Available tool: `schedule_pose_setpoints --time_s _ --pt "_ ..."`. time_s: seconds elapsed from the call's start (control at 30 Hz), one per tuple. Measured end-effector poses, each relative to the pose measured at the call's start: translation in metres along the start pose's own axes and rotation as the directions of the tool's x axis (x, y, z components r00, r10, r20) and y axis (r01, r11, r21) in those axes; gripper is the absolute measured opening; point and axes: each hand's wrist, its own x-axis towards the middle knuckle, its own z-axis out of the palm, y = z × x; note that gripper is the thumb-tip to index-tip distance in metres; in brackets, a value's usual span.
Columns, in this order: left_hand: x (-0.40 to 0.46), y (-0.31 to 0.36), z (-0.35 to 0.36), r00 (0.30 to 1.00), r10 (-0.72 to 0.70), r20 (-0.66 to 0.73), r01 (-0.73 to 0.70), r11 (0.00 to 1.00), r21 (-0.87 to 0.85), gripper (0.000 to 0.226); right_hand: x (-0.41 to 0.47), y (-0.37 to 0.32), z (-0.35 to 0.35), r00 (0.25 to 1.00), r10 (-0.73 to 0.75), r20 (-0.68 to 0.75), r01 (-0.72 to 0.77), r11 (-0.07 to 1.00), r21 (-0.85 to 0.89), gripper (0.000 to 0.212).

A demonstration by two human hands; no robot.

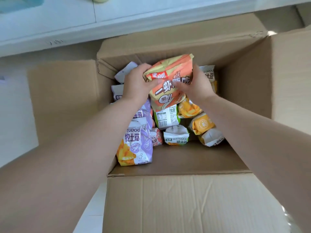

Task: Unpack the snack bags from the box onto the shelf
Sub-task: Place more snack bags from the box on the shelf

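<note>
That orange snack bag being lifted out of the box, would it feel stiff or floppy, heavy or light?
The orange snack bag looks puffy and creased where the left hand and right hand pinch it, so probably soft and crinkly. It seems air-filled, so likely light for its size. Its glossy film may be somewhat slippery.

Both bare forearms enter from the bottom corners of the frame and converge toward upper centre, sleeves not visible. Left hand [138, 83]: back of hand facing the camera, fingers curled over the top left corner of the orange and cream snack bag [170, 84], thumb pressed on its front. Right hand [196, 84]: sits just right of centre, fingers curled on the bag's right edge, thumb across the front. Wrists roughly level, hands close together, thumbs nearly meeting. Left forearm fills the lower left; right forearm runs along the lower right.
</note>
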Motion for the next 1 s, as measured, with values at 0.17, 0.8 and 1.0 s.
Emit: schedule_pose_setpoints --time_s 0.17,0.8,1.0 --pt "-0.012 0.035 -0.025 0.995 -0.029 0.096 0.056 0.955 -0.291 0.009 -0.028 -0.010 -0.046 0.964 -0.010 0.267 -0.107 0.901 0.419 0.073" --pt "-0.144 -0.032 -0.070 0.966 -0.145 0.214 -0.104 0.539 0.836 0.106 -0.160 -0.023 -0.056 0.925 0.347 0.158 -0.380 0.811 0.444 0.058" --pt "-0.136 -0.031 -0.060 0.971 -0.010 0.240 -0.192 0.568 0.800 0.072 -0.167 -0.013 -0.044 0.933 0.326 0.150 -0.359 0.819 0.447 0.066"
